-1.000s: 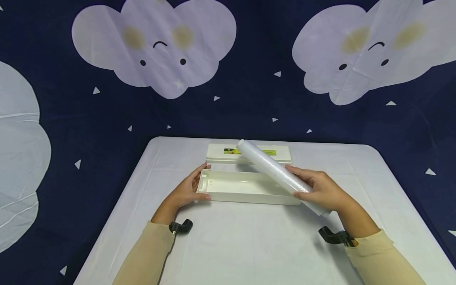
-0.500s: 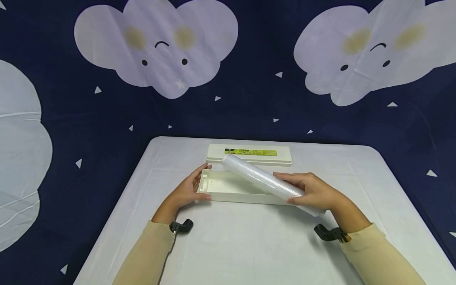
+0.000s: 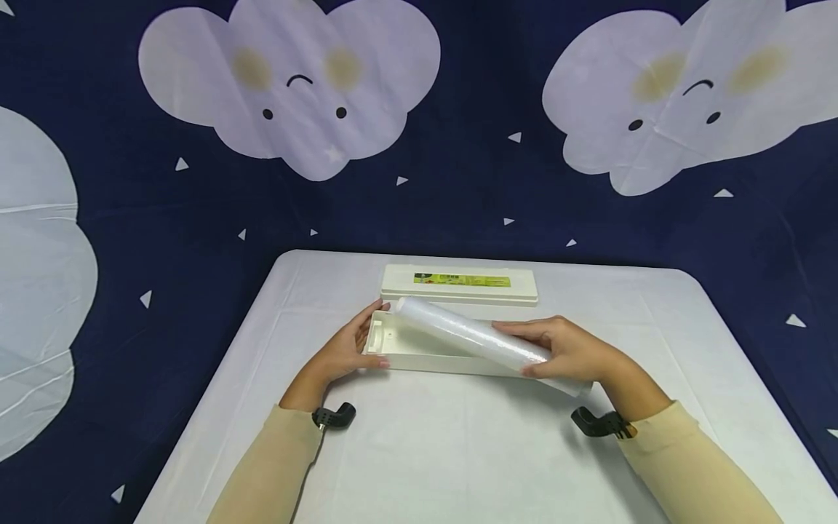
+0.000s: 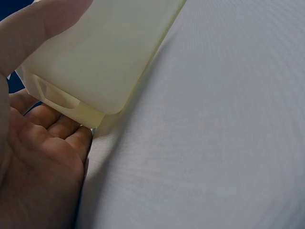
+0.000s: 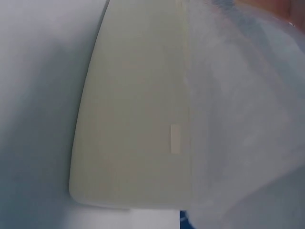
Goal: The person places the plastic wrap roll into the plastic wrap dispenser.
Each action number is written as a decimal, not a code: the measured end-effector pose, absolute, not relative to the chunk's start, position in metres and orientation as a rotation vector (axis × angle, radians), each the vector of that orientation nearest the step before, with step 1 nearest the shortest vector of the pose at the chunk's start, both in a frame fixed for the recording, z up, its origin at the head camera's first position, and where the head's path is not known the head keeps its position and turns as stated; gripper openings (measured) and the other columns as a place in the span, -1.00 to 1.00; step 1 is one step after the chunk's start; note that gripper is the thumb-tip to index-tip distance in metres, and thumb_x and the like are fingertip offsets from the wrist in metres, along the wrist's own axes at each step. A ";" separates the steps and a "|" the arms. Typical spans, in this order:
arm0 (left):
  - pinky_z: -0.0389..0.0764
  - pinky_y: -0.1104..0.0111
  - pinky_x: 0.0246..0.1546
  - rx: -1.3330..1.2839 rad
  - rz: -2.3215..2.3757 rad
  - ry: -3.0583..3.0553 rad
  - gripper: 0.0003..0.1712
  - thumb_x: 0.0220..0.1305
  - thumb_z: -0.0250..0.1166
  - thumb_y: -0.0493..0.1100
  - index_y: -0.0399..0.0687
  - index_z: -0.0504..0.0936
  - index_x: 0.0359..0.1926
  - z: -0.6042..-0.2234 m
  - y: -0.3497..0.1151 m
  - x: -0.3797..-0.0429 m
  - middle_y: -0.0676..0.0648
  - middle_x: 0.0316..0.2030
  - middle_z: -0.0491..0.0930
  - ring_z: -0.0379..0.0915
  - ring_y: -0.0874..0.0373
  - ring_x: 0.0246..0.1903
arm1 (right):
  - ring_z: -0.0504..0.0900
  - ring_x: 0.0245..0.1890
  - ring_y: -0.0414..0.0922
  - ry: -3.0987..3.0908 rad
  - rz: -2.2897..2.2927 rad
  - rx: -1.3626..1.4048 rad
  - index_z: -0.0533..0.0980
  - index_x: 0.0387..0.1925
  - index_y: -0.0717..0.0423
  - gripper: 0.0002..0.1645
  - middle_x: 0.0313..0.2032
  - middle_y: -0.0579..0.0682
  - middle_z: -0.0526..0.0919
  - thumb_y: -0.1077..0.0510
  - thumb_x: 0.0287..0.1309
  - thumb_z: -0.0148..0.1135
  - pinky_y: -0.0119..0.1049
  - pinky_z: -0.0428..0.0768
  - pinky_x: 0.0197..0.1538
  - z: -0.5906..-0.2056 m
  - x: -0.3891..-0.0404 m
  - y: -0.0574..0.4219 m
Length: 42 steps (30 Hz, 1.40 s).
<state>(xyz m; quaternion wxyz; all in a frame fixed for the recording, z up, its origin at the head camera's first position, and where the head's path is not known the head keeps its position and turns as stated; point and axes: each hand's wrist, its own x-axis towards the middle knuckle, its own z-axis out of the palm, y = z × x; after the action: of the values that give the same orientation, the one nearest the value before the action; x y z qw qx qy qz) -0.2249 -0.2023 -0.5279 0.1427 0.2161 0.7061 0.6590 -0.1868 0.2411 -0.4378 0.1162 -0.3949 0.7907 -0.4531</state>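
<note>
My right hand grips a roll of plastic wrap near its right end, thumb in front and fingers behind. The roll slants across a long cream box, its far left end over the box's left part and its near end past the front right corner. My left hand holds the box's left end, thumb on the front wall and fingers behind. In the left wrist view the box end lies between thumb and fingers. Close up in the right wrist view, the wrap overlaps the box wall.
Behind the box lies a cream lid with a yellow-green label. Both rest on a table with a white cloth. A dark blue curtain with cloud prints hangs behind the table's far edge.
My right hand has moved left with the roll of plastic wrap. The roll's far end has come left and down from over the lid to over the box. My left hand stays at the box.
</note>
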 end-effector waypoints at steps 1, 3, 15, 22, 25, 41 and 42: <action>0.14 0.48 0.45 0.626 1.901 2.037 0.49 -0.12 0.63 -0.59 -0.11 -0.09 0.71 -0.527 -0.202 -0.225 -0.12 0.63 0.03 -0.07 -0.02 0.59 | 0.70 -0.15 0.00 2.310 -1.321 -1.156 0.48 0.46 0.17 -0.09 0.28 0.04 0.63 0.40 0.05 0.60 -0.16 0.75 -0.17 -0.437 -0.188 0.240; 0.14 0.48 0.45 0.625 1.904 2.035 0.48 -0.11 0.65 -0.57 -0.08 -0.07 0.71 -0.527 -0.203 -0.224 -0.09 0.63 0.05 -0.05 0.02 0.59 | 0.70 -0.15 -0.01 2.299 -1.304 -1.154 0.48 0.46 0.15 -0.09 0.31 0.04 0.61 0.40 0.06 0.60 -0.15 0.75 -0.16 -0.436 -0.189 0.238; 0.12 0.41 0.48 0.635 1.901 2.030 0.46 -0.07 0.68 -0.49 -0.06 -0.06 0.71 -0.530 -0.203 -0.225 0.01 0.61 0.11 0.02 0.13 0.56 | 0.68 -0.08 -0.06 2.273 -1.200 -1.197 0.49 0.46 0.10 -0.08 0.35 0.01 0.57 0.29 0.04 0.64 -0.23 0.70 -0.02 -0.430 -0.200 0.227; 0.12 0.40 0.48 0.664 1.898 2.044 0.47 -0.09 0.69 -0.48 -0.12 -0.06 0.70 -0.531 -0.203 -0.226 0.00 0.60 0.13 0.04 0.11 0.55 | 0.64 0.05 -0.02 2.146 -1.242 -1.196 0.47 0.46 0.17 -0.10 0.39 0.05 0.52 0.37 0.07 0.61 -0.20 0.70 0.01 -0.431 -0.210 0.223; 0.12 0.39 0.49 0.664 1.899 2.051 0.46 -0.09 0.69 -0.48 -0.13 -0.05 0.70 -0.530 -0.203 -0.227 0.00 0.60 0.14 0.05 0.10 0.55 | 0.63 0.06 0.00 2.096 -1.256 -1.190 0.47 0.45 0.19 -0.11 0.38 0.08 0.53 0.37 0.08 0.61 -0.17 0.72 -0.01 -0.430 -0.214 0.222; 0.12 0.39 0.49 0.687 1.892 2.055 0.45 -0.07 0.68 -0.49 -0.13 -0.06 0.70 -0.531 -0.205 -0.227 -0.01 0.60 0.13 0.05 0.10 0.55 | 0.66 0.06 0.01 1.963 -1.216 -1.186 0.45 0.46 0.25 -0.11 0.33 0.08 0.58 0.38 0.07 0.58 -0.15 0.73 0.03 -0.425 -0.234 0.214; 0.12 0.39 0.49 0.688 1.890 2.055 0.46 -0.07 0.68 -0.49 -0.13 -0.07 0.70 -0.531 -0.205 -0.227 -0.02 0.61 0.12 0.05 0.09 0.55 | 0.66 0.08 0.02 1.958 -1.215 -1.181 0.45 0.45 0.26 -0.11 0.33 0.08 0.58 0.39 0.07 0.57 -0.15 0.72 0.04 -0.425 -0.235 0.213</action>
<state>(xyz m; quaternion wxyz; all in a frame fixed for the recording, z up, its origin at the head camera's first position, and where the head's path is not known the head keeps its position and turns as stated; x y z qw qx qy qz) -0.2269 -0.2051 -0.5307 0.1326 0.2372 0.7084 0.6514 -0.2352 0.2130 -0.4245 0.2726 -0.4389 0.7275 -0.4515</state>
